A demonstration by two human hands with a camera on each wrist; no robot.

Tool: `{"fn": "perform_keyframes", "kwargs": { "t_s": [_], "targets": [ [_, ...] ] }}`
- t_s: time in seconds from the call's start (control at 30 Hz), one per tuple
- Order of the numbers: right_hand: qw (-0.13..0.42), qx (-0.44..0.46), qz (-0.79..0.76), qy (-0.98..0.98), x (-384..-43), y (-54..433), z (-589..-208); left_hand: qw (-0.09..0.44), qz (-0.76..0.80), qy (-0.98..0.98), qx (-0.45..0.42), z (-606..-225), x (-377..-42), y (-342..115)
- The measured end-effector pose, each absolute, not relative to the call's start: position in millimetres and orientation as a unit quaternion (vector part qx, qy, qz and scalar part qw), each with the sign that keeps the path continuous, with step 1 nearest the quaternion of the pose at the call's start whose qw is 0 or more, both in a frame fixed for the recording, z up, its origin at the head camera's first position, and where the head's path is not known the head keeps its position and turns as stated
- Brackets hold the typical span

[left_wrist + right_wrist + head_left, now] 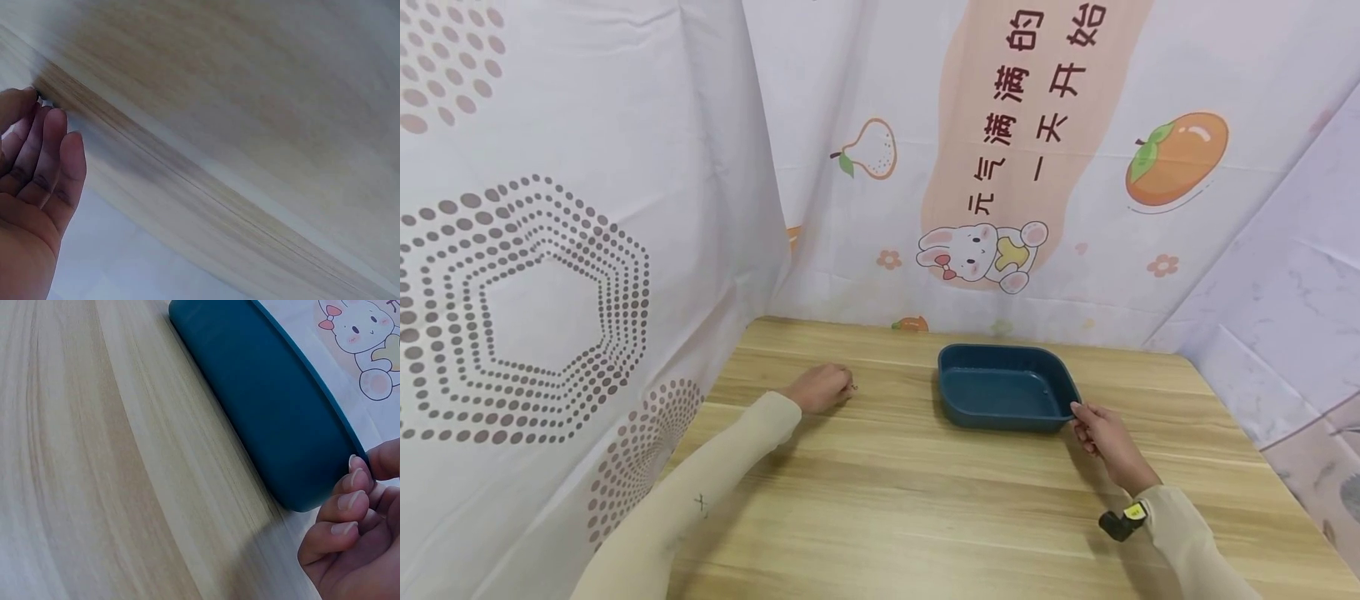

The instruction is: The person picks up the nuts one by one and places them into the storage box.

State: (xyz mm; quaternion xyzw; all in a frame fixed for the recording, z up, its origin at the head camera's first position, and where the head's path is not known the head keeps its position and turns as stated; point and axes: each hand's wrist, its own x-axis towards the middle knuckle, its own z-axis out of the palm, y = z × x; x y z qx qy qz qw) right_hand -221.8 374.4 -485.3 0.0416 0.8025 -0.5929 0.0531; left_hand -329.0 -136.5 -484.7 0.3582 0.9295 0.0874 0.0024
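Note:
A dark teal rectangular bin (1000, 421) with rounded corners sits on the wooden table. My right hand (1105, 442) pinches its rim at the near right corner, thumb above and fingers curled below. In the right wrist view the bin's outer wall (262, 406) shows, with the fingers (350, 500) at one end. Left of the bin, my left hand (822, 388) is low over the table. Its thumb and fingertips pinch a tiny dark, shiny thing (41, 100), mostly hidden by the fingers; I cannot tell its kind.
The wooden table (880, 508) reaches back to a printed curtain (850, 242). Another white curtain (715, 192) hangs along the left side, close to the left arm. A small black device (1122, 525) is strapped at the right wrist.

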Motion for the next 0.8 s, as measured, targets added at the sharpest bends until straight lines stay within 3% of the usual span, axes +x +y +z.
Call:
{"fn": "perform_keyframes", "kwargs": {
  "t_s": [0.8],
  "targets": [
    [0.063, 0.052, -0.594, 0.800, -225.6, 377.1, -489.0, -0.029, 0.121, 0.926, 0.357, -479.4, -332.2, -140.4]
  ]
}}
